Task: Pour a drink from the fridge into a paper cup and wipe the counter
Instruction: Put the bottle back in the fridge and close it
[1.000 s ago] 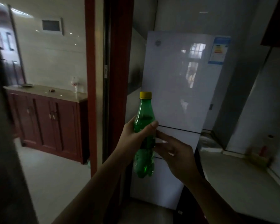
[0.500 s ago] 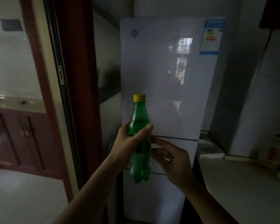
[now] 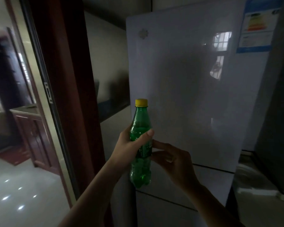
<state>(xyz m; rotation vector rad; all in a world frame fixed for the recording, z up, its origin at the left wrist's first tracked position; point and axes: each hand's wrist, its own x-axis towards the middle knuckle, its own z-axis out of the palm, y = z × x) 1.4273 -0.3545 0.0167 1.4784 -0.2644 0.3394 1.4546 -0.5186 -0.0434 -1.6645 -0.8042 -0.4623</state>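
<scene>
A green plastic bottle (image 3: 140, 171) with a yellow cap stands upright in front of the white fridge (image 3: 187, 95), whose doors are closed. My left hand (image 3: 129, 146) grips the bottle round its middle, thumb across the front. My right hand (image 3: 172, 159) is just to the bottle's right, its fingers reaching toward the label and touching its side. No paper cup is in view.
A dark red door frame (image 3: 69, 95) stands left of the fridge, with a wooden cabinet (image 3: 31, 128) and a shiny tiled floor (image 3: 23, 185) beyond it. A grey counter (image 3: 259, 202) runs along the right, beside the fridge.
The view has swung left to right and closer to the fridge. The bottle stays upright in my left hand, and my right hand keeps its place beside it.
</scene>
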